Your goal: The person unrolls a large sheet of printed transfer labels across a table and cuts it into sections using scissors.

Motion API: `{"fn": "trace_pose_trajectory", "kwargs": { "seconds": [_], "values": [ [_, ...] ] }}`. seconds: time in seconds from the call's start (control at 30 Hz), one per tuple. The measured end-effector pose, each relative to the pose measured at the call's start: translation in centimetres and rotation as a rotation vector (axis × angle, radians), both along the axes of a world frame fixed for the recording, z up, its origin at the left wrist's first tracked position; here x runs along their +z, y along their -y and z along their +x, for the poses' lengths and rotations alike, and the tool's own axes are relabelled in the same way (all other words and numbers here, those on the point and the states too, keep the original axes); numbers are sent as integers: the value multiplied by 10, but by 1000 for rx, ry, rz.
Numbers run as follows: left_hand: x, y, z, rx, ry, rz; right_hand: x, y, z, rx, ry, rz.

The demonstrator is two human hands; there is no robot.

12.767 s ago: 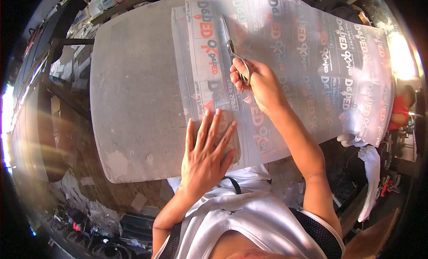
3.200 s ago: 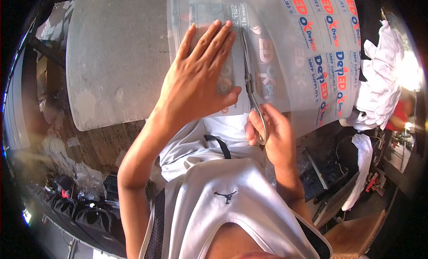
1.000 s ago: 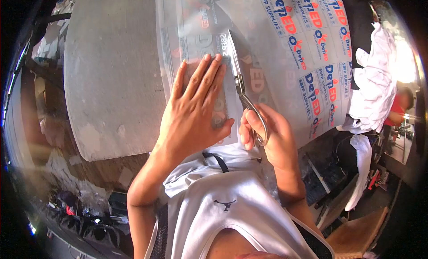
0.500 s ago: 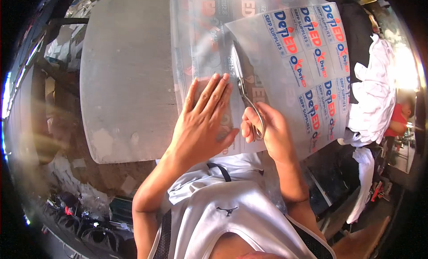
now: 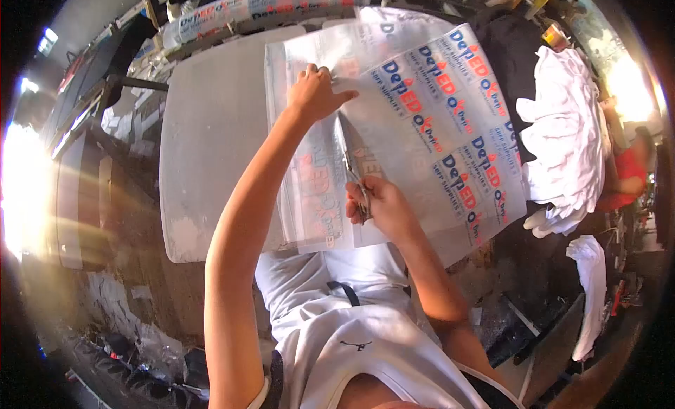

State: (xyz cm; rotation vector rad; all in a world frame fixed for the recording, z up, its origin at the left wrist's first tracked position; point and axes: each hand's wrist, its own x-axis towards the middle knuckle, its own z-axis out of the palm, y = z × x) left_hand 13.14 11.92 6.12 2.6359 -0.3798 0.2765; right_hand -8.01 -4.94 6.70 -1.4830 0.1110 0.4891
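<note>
A translucent plastic sheet [image 5: 443, 110], printed with blue and red lettering, lies over a grey board [image 5: 211, 142], its right part folded over on top. Silver scissors [image 5: 345, 147] rest along the fold's left edge, blades pointing away from me. Their handles are in my right hand [image 5: 380, 205], fingers wrapped through the loops. Farther forward, my left hand [image 5: 313, 96] presses on the sheet beyond the scissor tips. Its thumb is spread toward the fold and its fingers bend over the plastic. Whether the blades are parted is hard to make out.
Behind the board lies a roll of the same printed plastic [image 5: 260, 8]. A stack of white cloth pieces [image 5: 562, 142] stands to the right, with another white cloth [image 5: 589, 296] hanging below it. Someone in a red top [image 5: 629, 177] is at the far right.
My left hand has slid forward, away from me, from beside the scissors to beyond their tips. My view has tilted up, bringing the plastic roll into sight. The scissors stay in my right hand.
</note>
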Motion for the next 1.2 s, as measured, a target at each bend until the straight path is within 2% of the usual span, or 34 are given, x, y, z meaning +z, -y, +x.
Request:
{"fn": "trace_pose_trajectory", "kwargs": {
  "seconds": [0.03, 0.1, 0.17, 0.2, 0.23, 0.3, 0.33, 0.4, 0.43, 0.5, 0.57, 0.6, 0.63, 0.67, 0.73, 0.8, 0.87, 0.9, 0.97, 1.07, 1.2],
  "values": [
    [1, 8, 5, 51, 6, 191, -2, 0, -1, -11, -19, 1],
    [3, 16, 22, 21, -65, 221, -15, 1, -1, -11, 4, 94],
    [5, 17, 43, -51, -342, 318, -18, 1, 2, 42, 20, 42],
    [8, 14, 43, -21, -343, 158, -19, 0, 2, 34, 19, 97],
    [12, 17, 48, -16, -334, 162, -18, 1, 1, 38, 28, 102],
    [25, 24, 67, -726, 196, 615, -15, 2, -1, 11, -17, 146],
    [43, 38, 63, -812, 147, 423, -15, 1, 0, 3, 9, 128],
    [91, 104, 32, -749, -686, -793, -13, 0, 0, -5, 9, 117],
    [114, 138, 11, -819, -771, -1044, -11, 0, 1, 2, -2, 125],
    [146, 189, -30, -969, -670, -1216, -18, 2, 0, -4, 38, 166],
    [160, 209, -73, -975, -246, -1119, -24, 1, 0, -34, 54, 135],
    [161, 194, -97, -956, -138, -1005, -26, 0, -2, -82, 171, 108],
    [159, 171, -114, -933, -34, -886, -26, 0, -2, -90, 146, 145],
    [141, 152, -118, -870, 168, -787, -25, 0, -3, -98, 121, 182],
    [111, 94, -115, -538, 345, -602, -23, 2, 2, -52, 56, 151],
    [72, 41, -98, -216, 284, -482, -8, 2, 3, 25, 42, 1],
    [17, -4, -71, -161, 382, -242, -7, -1, 0, -6, 35, 23],
    [0, -18, -68, -141, 308, -94, -6, 0, 0, -34, 32, 39],
    [-31, -30, -68, -88, 179, 18, -1, 0, -1, -16, 71, -20],
    [-50, -38, -68, -97, 171, 144, -3, 0, 2, -9, 63, -34],
    [-53, -37, -75, -62, 189, 158, -5, -2, 0, -24, 28, 15]
  ]
}}
